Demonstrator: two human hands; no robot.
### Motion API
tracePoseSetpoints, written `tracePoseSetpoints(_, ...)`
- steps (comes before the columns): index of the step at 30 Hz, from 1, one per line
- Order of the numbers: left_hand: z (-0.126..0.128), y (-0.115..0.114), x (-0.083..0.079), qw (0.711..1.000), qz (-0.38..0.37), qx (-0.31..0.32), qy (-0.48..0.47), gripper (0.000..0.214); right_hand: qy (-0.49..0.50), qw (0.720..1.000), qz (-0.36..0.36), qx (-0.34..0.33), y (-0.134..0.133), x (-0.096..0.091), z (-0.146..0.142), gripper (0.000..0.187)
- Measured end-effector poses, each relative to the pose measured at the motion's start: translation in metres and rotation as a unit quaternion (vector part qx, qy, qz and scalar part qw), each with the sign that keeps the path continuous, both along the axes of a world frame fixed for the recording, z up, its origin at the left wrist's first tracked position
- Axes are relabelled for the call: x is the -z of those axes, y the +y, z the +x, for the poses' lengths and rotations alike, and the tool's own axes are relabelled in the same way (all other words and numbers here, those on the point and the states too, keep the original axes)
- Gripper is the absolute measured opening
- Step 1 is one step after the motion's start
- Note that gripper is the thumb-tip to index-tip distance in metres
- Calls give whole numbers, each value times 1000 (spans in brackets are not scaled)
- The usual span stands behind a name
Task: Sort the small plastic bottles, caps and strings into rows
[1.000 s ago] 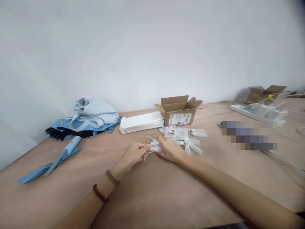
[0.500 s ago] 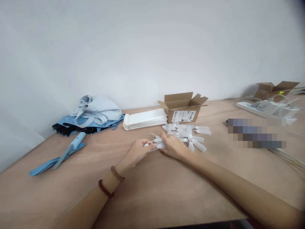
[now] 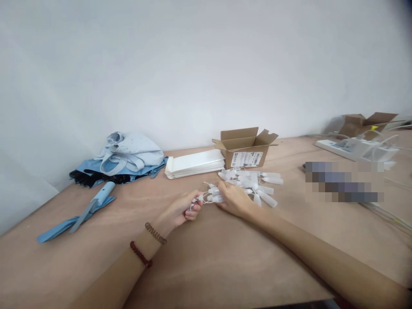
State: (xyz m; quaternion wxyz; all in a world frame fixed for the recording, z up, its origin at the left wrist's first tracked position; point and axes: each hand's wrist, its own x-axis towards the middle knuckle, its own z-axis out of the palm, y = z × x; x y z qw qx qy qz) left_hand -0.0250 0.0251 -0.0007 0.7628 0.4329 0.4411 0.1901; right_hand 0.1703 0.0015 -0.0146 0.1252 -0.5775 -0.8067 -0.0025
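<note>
Several small translucent white plastic bottles [image 3: 268, 198] with thin white loops lie in a loose pile on the table. My left hand [image 3: 185, 209] is closed at the left of the pile, with small white caps [image 3: 198, 199] between thumb and fingers. Pale loops run from these pieces toward the bottles beside my right hand. My right hand [image 3: 233, 198] curls over the left part of the pile, gripping white bottles whose nozzle ends [image 3: 212, 198] poke out to the left. Its palm hides how many it grips.
Behind the pile stand an open cardboard box [image 3: 246, 154] and a stack of white flat packets [image 3: 195, 164]. A blue umbrella [image 3: 103, 193] and pale cloth [image 3: 131, 150] lie left. At right are a power strip [image 3: 341, 148], cables, a second box [image 3: 367, 124] and a blurred-out object [image 3: 343, 180].
My left hand has drawn back slightly down and left from the bottle nozzles, its fingers now curled around the white pieces. My right hand stays on the pile. The view has shifted slightly.
</note>
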Motion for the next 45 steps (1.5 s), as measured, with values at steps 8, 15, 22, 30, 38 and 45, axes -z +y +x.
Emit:
tracePoseSetpoints(8, -22, 15, -7, 992, 24, -92, -80, 22, 102, 993, 1, 54, 2, -7, 11, 28)
tracePoseSetpoints(15, -25, 38, -1, 937, 275, -117, 179, 28, 92, 994, 7, 60, 4, -8, 16, 30)
tracePoseSetpoints(22, -33, 63, 11, 711, 536, -65, 451, 20, 108, 992, 11, 64, 4, -10, 20, 29)
tracePoseSetpoints(30, -18, 54, 6, 743, 506, -43, 436, 22, 109, 991, 22, 70, 3, -14, 25, 28)
tracePoseSetpoints(38, -25, 35, 2, 786, 496, 50, 366, 20, 113, 989, 26, 91, 4, -18, 27, 24)
tracePoseSetpoints(45, 10, 66, 9, 698, 621, -26, 355, 23, 106, 989, 33, 97, 7, -12, 31, 24)
